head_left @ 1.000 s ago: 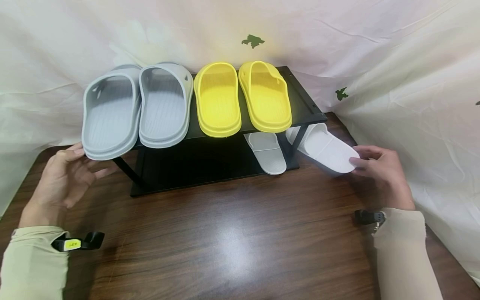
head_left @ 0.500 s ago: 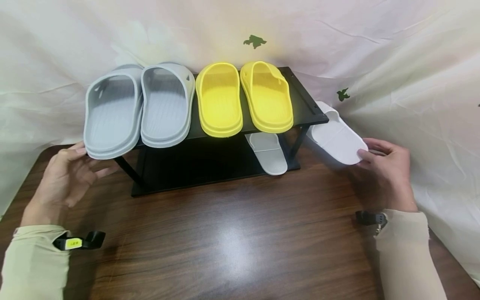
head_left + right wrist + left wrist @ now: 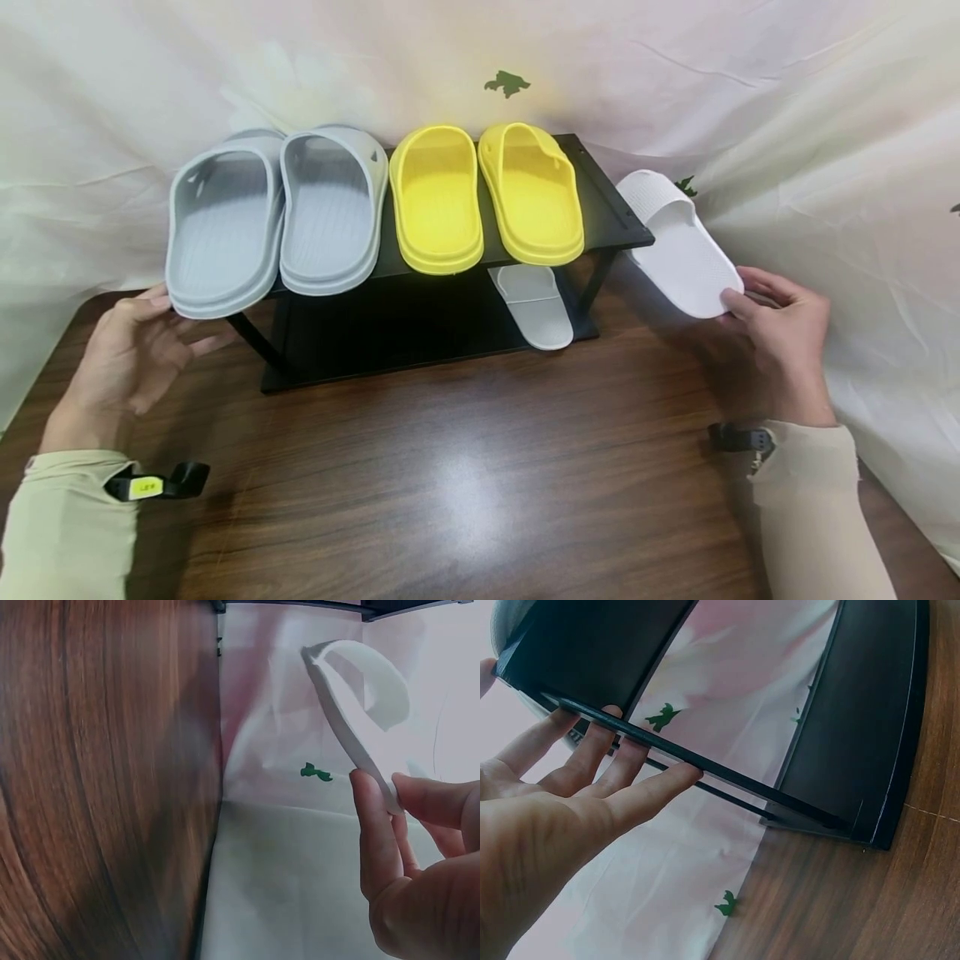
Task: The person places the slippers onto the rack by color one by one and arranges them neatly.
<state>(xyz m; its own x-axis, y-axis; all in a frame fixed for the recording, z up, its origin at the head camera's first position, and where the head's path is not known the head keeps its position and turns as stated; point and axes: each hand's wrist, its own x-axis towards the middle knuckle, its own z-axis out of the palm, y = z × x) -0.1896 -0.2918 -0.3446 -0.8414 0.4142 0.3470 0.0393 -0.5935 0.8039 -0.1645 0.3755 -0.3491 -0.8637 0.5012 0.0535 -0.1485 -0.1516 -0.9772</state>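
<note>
At the right, my right hand point(image 3: 783, 321) pinches a white slide slipper point(image 3: 686, 250) by its heel, thumb on top and fingers beneath. The slipper is raised off the table beside the rack, its strap end tilted up and pointing at the back curtain. In the right wrist view the same white slipper point(image 3: 349, 724) shows edge-on. My left hand point(image 3: 135, 350) holds the left end of the black shoe rack point(image 3: 390, 321), thumb at the shelf corner and fingers against the side leg. The left wrist view shows the fingers point(image 3: 626, 761) spread along that leg.
On the top shelf stand two grey clogs point(image 3: 221, 225) and two yellow clogs point(image 3: 438, 200). A small grey slipper point(image 3: 542, 312) lies at the right of the lower shelf. A pale curtain point(image 3: 360, 67) hangs behind and at the right; the table point(image 3: 450, 467) is dark wood.
My right hand has lifted the white slipper up and slightly right, from low beside the rack's right leg to about top-shelf height. The left hand and the rack have stayed put.
</note>
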